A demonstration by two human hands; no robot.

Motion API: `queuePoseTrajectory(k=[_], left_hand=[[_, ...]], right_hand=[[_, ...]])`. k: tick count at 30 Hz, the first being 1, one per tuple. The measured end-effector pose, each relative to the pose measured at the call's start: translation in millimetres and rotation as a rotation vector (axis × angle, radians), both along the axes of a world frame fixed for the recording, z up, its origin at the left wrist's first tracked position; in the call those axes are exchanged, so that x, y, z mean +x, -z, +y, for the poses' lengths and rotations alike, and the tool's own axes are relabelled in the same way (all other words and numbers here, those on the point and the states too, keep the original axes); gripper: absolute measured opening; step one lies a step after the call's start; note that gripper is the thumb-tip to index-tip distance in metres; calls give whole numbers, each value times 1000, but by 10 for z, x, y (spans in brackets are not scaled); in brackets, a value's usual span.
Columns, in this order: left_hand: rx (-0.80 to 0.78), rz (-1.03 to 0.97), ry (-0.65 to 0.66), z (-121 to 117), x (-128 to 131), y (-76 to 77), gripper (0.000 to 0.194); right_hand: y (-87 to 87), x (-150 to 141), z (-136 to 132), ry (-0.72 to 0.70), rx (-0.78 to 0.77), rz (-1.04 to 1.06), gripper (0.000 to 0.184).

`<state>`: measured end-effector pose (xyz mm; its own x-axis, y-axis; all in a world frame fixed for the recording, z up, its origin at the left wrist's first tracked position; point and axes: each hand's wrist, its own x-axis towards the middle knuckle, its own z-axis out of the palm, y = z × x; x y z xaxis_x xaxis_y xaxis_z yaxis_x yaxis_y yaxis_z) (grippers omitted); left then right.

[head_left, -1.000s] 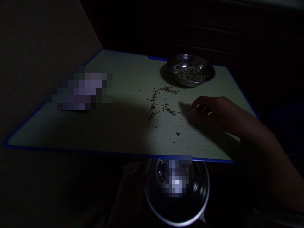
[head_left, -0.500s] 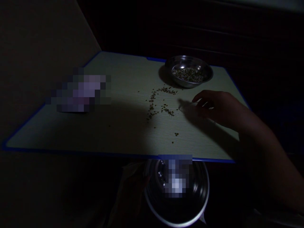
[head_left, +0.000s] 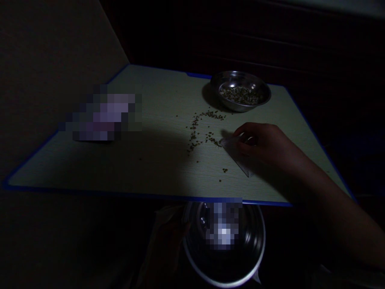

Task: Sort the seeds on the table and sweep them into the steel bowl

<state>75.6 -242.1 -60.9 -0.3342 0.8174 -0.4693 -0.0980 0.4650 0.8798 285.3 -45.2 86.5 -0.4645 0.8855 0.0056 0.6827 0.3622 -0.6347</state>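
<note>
- Nearest to me, a large steel bowl [head_left: 224, 257] sits below the near edge of the table [head_left: 144, 160], right under the blue rim. Placed there, I judge, it stands ready to catch whatever gets pushed off that edge. Part of it is blurred over, so I cannot say what it holds.
- My left hand [head_left: 168, 241] is a dim shape at the bowl's left side, apparently steadying it. It is too dark to tell whether the fingers grip the rim or merely rest against it.
- Up on the table, beyond the bowl, my right hand [head_left: 261, 142] comes in from the right and holds a thin clear card [head_left: 237, 154] pinched in its fingers. The card stands on its long edge against the tabletop, angled like a scraper blade, which I read as the reason for the low, flat grip.
- Just left of the card's far tip lies the main scatter of seeds [head_left: 201, 130], a loose curved trail on the wood. A few stray seeds [head_left: 224, 171] lie nearer the bowl, just left of the card's near end.
- Farther from the bowl, near the table's back edge, a small steel dish [head_left: 240, 90] holds a layer of the same seeds. It is well apart from the hand, out of the card's path.
- Far to the bowl's left, a blurred-out object [head_left: 100, 116] lies on the table. I cannot tell what it is.
</note>
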Motion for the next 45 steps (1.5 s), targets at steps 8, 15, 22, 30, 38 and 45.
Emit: queuePoseTrajectory(k=[8,15,22,30,38,45], left_hand=[[-51,-1,43,-4,-7,-9,28],[-94,83,118,-3,-26,-6,25],[-68,128,170,-16,-54,-35,31],[-102,66,159,-18,-15,-64,24],[-84,114,142,-4,-26,-79,25],[-61,35,64,58,25,-270,24]], right_hand=[[12,-26,1,20,33,-73,19],[-15,69,47,90,98,-191,19],[-66,205,119,182,71,-286,25],[-61,339,196,251,122,-363,27],[-105,365,188,297,326,-222,24],[-90,191,78,82,530,-330,31]])
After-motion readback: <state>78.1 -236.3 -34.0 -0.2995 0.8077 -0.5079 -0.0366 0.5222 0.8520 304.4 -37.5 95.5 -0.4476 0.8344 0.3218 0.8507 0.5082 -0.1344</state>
